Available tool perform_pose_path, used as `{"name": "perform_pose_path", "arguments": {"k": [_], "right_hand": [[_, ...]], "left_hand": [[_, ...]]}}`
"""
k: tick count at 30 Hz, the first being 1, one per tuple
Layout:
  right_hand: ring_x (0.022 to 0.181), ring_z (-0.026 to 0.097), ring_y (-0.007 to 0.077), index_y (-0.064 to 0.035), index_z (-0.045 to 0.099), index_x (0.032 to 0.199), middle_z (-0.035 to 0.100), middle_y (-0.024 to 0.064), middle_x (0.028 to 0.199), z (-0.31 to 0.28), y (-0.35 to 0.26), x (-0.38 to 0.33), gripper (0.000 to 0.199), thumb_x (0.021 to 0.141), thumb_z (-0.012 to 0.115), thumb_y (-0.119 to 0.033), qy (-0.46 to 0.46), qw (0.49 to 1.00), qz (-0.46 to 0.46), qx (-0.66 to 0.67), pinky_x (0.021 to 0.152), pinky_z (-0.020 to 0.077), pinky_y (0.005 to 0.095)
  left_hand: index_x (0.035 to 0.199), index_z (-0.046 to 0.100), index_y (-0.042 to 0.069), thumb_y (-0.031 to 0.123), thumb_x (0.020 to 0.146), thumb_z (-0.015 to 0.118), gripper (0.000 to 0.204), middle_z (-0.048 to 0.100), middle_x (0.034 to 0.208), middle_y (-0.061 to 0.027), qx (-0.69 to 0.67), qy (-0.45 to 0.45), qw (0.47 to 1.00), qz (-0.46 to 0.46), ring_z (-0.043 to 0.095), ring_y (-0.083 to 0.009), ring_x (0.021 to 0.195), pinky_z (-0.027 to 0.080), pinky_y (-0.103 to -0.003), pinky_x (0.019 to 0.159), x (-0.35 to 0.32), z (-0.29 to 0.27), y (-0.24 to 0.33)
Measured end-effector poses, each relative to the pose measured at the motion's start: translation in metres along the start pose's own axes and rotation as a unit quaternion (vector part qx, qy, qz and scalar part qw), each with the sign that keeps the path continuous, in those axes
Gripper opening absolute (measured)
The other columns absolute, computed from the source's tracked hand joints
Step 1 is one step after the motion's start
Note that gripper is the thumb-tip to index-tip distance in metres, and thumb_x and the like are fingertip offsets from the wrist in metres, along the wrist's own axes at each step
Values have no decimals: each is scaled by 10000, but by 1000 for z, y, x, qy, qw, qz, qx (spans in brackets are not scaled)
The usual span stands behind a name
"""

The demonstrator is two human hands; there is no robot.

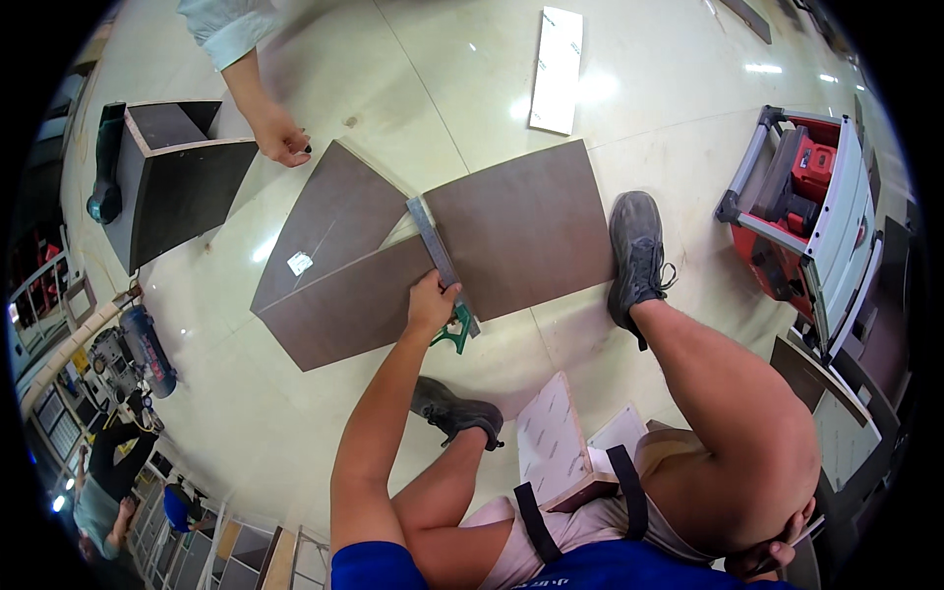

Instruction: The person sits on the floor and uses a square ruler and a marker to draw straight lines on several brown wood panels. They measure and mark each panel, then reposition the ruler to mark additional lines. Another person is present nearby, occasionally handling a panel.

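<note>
The left hand (431, 303) presses a metal square (440, 258) onto a brown panel (511, 231) lying on the floor.

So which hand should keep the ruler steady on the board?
Probably the left hand: it already presses the metal ruler onto the brown board. The right hand is tucked back by the knee, far from it.

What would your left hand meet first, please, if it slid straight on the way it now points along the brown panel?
The left hand points up the metal square it presses down, so it would probably follow that blade over the brown panel, then reach bare floor; depth is unclear.
</note>
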State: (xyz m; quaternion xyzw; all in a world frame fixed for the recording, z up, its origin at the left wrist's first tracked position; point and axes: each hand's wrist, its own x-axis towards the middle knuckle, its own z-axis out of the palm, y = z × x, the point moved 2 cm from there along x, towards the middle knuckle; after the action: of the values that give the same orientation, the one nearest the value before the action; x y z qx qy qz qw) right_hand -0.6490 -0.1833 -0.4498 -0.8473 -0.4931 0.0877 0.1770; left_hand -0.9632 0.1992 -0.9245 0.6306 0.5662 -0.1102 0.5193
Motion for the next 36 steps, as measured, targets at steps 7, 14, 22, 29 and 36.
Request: {"name": "perform_pose_path", "arguments": {"k": [7, 14, 22, 29, 36], "right_hand": [[1439, 285, 510, -138, 378, 1233, 362, 227, 1546, 17, 7, 13, 218, 1033, 357, -221, 7, 1000, 8, 18, 1163, 219, 629], [1440, 290, 505, -141, 381, 1245, 370, 229, 1538, 30, 2, 35, 230, 1032, 359, -227, 9, 1000, 7, 23, 1165, 221, 625], [1440, 295, 500, -145, 383, 1257, 379, 230, 1529, 31, 4, 35, 244, 1031, 362, -234, 28, 999, 2, 22, 1167, 223, 621], [1441, 299, 496, -148, 385, 1268, 387, 232, 1521, 22, -8, 39, 256, 1030, 364, -239, 45, 999, -29, -3, 1169, 225, 617], [1441, 303, 492, -151, 387, 1279, 395, 233, 1514, 29, -6, 42, 268, 1029, 366, -245, 32, 997, -68, 32, 1171, 226, 613]], "left_hand": [[988, 621, -18, 179, 862, 752, 269, 697, 831, -170, 9, 7, 1000, -9, 693, -334, 759, 532, -404, 704, -2, -5, 3], [1040, 586, -7, 184, 905, 715, 267, 713, 900, -192, -41, -8, 996, -77, 694, -283, 794, 535, -377, 706, -71, -52, -84], [1045, 575, 12, 93, 899, 679, 196, 720, 853, -184, 83, -42, 988, -127, 723, -286, 749, 571, -368, 639, -163, -72, -208], [1071, 611, 12, 57, 887, 658, 196, 724, 831, -151, -47, 7, 990, -136, 713, -259, 675, 574, -384, 601, -232, -43, -310], [929, 658, -13, 88, 835, 713, 148, 708, 771, -133, -139, 166, 952, -216, 707, -242, 707, 556, -382, 629, -272, -13, -415]]}}
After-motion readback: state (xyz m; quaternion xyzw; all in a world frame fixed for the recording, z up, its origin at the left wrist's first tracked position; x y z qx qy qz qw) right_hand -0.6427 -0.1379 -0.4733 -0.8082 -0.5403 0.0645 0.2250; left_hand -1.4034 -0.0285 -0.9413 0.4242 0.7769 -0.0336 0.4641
